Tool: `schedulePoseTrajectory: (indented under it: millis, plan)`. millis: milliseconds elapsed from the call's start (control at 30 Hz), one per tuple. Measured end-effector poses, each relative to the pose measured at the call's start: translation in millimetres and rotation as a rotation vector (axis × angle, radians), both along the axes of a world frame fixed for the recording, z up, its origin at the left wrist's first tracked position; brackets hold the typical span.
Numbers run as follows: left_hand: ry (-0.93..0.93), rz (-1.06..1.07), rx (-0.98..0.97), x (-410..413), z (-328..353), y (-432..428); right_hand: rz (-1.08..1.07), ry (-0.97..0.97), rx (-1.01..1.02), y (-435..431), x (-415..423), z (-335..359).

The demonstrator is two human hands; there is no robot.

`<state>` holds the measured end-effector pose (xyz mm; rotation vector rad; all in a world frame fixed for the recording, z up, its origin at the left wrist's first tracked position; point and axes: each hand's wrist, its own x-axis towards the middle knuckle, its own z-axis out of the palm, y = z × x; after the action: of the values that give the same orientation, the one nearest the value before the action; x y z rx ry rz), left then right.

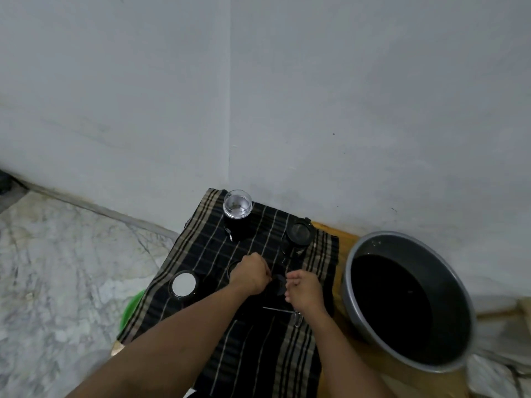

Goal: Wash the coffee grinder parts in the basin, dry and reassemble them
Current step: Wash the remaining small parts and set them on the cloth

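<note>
Walls (129,96): two, plain pale grey, meeting at a vertical corner (229,124).
Floor (57,268): white marble, grey-veined; darker strip (100,209) along the wall foot.
Desk (330,228): light wood, against the right-hand wall, under a dark striped cloth (258,354).
Light: dim, even.
</note>
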<state>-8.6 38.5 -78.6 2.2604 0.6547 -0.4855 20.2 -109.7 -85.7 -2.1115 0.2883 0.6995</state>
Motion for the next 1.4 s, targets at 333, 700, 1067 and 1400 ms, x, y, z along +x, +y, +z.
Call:
schedulePoseTrajectory:
  millis: [333,700,1067,1400]
  plan:
    - [0.044,-0.134,0.153,-7,11,33,0.437,-0.443,-0.232,18,-9,24]
    - [0.381,-0.37,0.19,-37,31,56,1.017,-0.429,-0.551,56,-61,11]
    - [-0.272,0.129,-0.555,8,107,16,0.1,-0.453,0.14,-14,-11,61]
    - [-0.412,-0.425,-0.233,79,64,-174,-0.351,-0.243,0.299,-175,38,74]
